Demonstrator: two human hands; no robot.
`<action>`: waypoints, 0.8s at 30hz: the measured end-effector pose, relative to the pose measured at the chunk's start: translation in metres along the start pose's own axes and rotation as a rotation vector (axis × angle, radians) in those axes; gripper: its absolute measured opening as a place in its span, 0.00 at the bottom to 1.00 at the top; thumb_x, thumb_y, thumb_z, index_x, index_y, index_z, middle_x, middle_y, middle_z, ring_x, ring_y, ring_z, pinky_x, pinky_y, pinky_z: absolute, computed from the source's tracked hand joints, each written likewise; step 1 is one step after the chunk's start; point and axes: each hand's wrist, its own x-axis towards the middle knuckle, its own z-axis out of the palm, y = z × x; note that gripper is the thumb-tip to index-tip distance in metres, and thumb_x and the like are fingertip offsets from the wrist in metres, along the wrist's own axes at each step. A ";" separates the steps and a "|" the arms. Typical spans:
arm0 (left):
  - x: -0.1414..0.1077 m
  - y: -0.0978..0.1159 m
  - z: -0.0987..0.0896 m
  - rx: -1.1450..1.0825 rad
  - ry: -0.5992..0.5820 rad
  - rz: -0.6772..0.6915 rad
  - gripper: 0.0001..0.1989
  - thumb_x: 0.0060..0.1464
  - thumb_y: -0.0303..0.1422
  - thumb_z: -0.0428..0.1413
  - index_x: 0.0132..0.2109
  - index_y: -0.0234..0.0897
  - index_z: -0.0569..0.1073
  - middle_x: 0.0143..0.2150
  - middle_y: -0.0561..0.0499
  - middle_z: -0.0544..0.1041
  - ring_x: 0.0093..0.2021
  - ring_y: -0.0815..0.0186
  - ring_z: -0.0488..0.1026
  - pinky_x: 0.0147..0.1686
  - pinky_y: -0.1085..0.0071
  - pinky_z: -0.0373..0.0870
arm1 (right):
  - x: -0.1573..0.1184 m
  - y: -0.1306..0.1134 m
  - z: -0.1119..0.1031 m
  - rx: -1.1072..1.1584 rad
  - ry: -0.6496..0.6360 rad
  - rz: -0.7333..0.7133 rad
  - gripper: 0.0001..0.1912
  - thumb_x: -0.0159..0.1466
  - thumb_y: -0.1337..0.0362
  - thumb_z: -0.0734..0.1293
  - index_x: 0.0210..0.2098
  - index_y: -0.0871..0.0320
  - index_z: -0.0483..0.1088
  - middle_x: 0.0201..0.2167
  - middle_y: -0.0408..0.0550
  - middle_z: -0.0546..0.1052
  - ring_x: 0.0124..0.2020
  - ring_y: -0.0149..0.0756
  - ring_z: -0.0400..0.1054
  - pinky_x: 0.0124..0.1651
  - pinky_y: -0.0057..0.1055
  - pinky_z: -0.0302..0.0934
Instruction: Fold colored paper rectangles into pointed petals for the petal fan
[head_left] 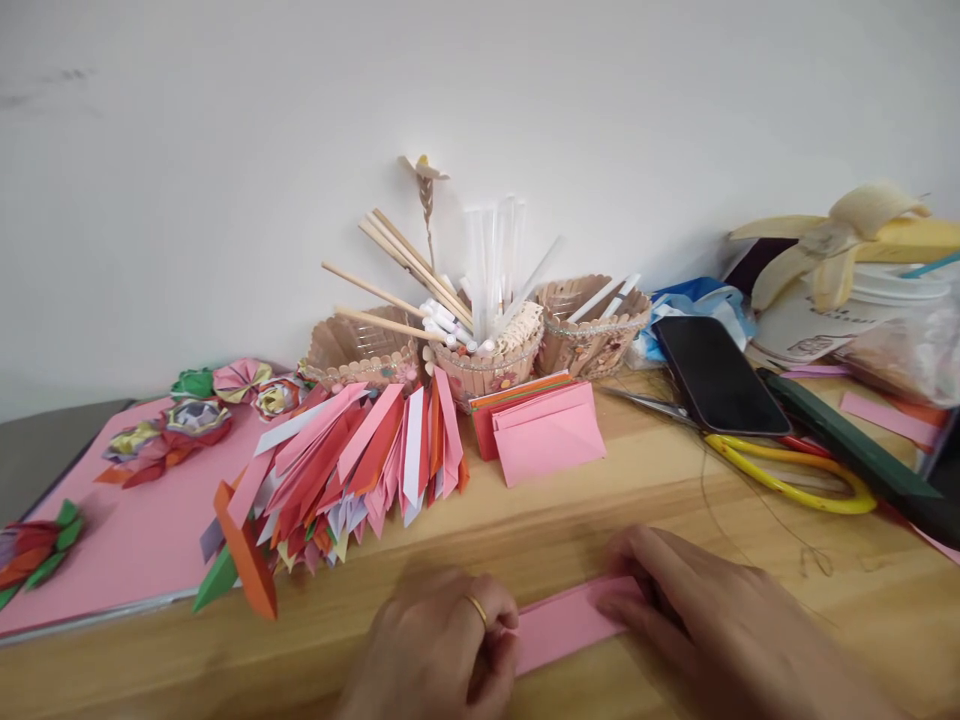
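Observation:
A folded strip of pink paper [566, 628] lies on the wooden table at the near edge of the view. My left hand [439, 645], with a ring on one finger, is closed on the strip's left end. At its right end, my right hand [701, 615] pinches the paper between thumb and fingers. Just beyond stand pink paper rectangles [551, 437], leaning in a stack with red and orange ones behind. To the left lies a heap of folded paper pieces [367, 450] in pink, red, orange and white.
Finished paper flowers [196, 418] rest on a pink sheet [161, 530] at left. Decorated baskets [592, 335] with sticks and tubes line the wall. Yellow-handled scissors [787, 475], a phone [720, 375], a green cutter [847, 440] and a peeled banana [900, 240] sit at right.

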 end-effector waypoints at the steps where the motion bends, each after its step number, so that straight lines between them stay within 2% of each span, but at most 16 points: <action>1: 0.000 0.000 -0.001 0.001 -0.005 0.000 0.08 0.49 0.23 0.49 0.34 0.41 0.67 0.25 0.58 0.73 0.25 0.70 0.71 0.25 0.78 0.65 | 0.000 0.000 0.000 0.003 -0.009 0.004 0.08 0.62 0.61 0.65 0.28 0.51 0.61 0.21 0.37 0.74 0.19 0.32 0.71 0.18 0.26 0.58; 6: 0.004 0.001 -0.002 0.018 -0.053 -0.023 0.10 0.48 0.21 0.48 0.34 0.40 0.68 0.27 0.58 0.74 0.25 0.72 0.70 0.25 0.79 0.64 | 0.002 -0.001 -0.001 0.001 -0.037 0.023 0.10 0.63 0.61 0.63 0.26 0.51 0.60 0.19 0.35 0.73 0.18 0.32 0.70 0.18 0.26 0.57; 11: 0.008 0.001 0.001 0.042 0.054 0.073 0.10 0.50 0.20 0.48 0.34 0.40 0.69 0.26 0.58 0.74 0.25 0.71 0.71 0.27 0.78 0.65 | 0.002 0.000 0.000 0.011 -0.030 0.003 0.10 0.64 0.61 0.63 0.27 0.51 0.59 0.20 0.35 0.73 0.18 0.32 0.70 0.18 0.27 0.57; 14: 0.008 -0.001 0.002 0.108 0.069 0.153 0.10 0.51 0.22 0.49 0.34 0.41 0.71 0.25 0.58 0.72 0.24 0.71 0.69 0.24 0.78 0.63 | 0.001 0.001 0.001 0.013 -0.033 -0.010 0.10 0.63 0.62 0.64 0.28 0.51 0.59 0.20 0.35 0.73 0.19 0.32 0.70 0.18 0.27 0.57; 17: 0.005 -0.003 0.001 0.179 0.052 0.218 0.08 0.54 0.25 0.50 0.34 0.42 0.72 0.24 0.57 0.70 0.23 0.71 0.67 0.22 0.78 0.59 | -0.001 0.000 0.002 0.023 -0.043 0.004 0.10 0.64 0.62 0.64 0.28 0.51 0.58 0.21 0.35 0.73 0.20 0.32 0.70 0.19 0.27 0.57; 22: 0.001 -0.004 0.001 0.269 0.004 0.247 0.08 0.61 0.29 0.48 0.38 0.42 0.72 0.26 0.56 0.68 0.25 0.71 0.65 0.22 0.77 0.58 | -0.002 -0.003 0.000 0.020 -0.086 0.043 0.09 0.65 0.62 0.62 0.29 0.51 0.59 0.24 0.36 0.74 0.23 0.31 0.71 0.23 0.26 0.60; 24: 0.001 -0.003 0.004 0.349 0.029 0.246 0.09 0.62 0.29 0.48 0.36 0.39 0.72 0.25 0.55 0.67 0.25 0.71 0.64 0.21 0.76 0.57 | -0.002 -0.004 -0.001 -0.002 -0.077 0.050 0.09 0.65 0.63 0.62 0.29 0.52 0.59 0.24 0.37 0.73 0.24 0.31 0.72 0.23 0.25 0.61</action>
